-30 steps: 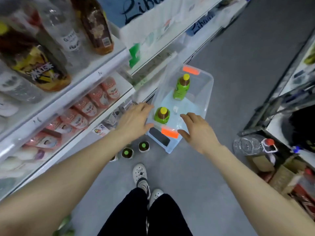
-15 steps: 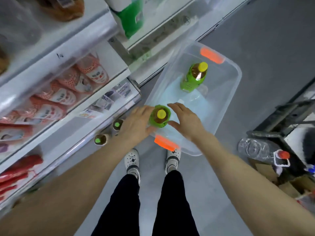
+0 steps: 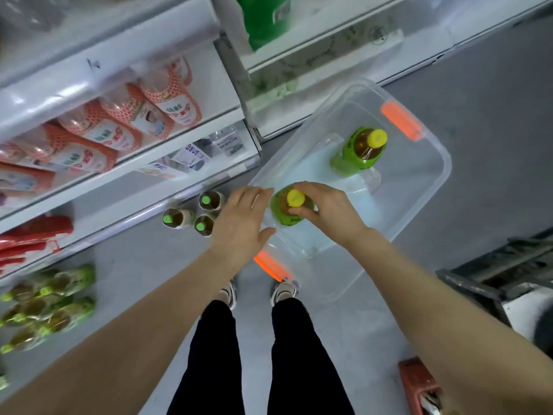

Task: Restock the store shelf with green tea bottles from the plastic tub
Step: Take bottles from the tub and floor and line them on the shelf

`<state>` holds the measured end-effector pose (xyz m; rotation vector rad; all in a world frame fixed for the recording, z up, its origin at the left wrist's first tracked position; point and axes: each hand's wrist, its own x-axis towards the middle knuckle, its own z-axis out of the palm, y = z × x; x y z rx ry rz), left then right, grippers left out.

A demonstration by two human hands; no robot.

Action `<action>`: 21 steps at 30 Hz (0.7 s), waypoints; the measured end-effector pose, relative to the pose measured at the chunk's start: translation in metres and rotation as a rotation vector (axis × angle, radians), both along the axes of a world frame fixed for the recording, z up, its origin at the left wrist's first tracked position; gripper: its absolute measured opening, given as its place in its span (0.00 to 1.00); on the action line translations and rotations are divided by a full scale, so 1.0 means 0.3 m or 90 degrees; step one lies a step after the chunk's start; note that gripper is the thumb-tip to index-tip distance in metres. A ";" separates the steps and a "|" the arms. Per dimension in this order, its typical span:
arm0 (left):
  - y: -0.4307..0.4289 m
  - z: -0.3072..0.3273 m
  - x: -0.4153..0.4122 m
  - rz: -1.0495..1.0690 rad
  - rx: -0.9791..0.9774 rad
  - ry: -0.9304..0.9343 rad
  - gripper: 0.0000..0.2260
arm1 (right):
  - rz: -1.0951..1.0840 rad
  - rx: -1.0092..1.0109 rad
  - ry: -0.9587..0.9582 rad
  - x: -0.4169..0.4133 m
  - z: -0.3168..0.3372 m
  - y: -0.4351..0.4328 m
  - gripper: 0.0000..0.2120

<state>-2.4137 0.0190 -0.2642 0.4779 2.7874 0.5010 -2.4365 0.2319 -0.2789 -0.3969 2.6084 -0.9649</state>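
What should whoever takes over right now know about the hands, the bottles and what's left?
Right hand: grips the near bottle at its neck; the bottle is inside the tub.
Left hand: open beside that bottle, holding nothing.
Far bottle: upright at the tub's other end.
Done: a blurred group of green bottles already lies low on the left, apparently shelved.
Left: lift out the near bottle, shelve it, then the far one.
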 end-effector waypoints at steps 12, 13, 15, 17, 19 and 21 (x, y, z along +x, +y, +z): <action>0.256 0.054 -0.096 0.136 0.260 -0.302 0.47 | -0.320 -0.277 -0.157 -0.037 0.202 0.184 0.09; 0.258 0.051 -0.104 0.134 0.240 -0.296 0.46 | -0.334 -0.309 -0.190 -0.038 0.191 0.190 0.09; 0.262 0.039 -0.113 0.135 0.207 -0.286 0.46 | -0.333 -0.315 -0.211 -0.040 0.167 0.203 0.09; 0.264 0.027 -0.115 0.153 0.207 -0.290 0.46 | -0.349 -0.251 -0.139 -0.053 0.146 0.234 0.11; 0.262 0.021 -0.116 0.177 0.223 -0.297 0.45 | -0.414 -0.200 -0.031 -0.088 0.113 0.296 0.13; 0.258 0.017 -0.118 0.179 0.220 -0.291 0.45 | -0.414 -0.137 0.019 -0.144 0.066 0.378 0.17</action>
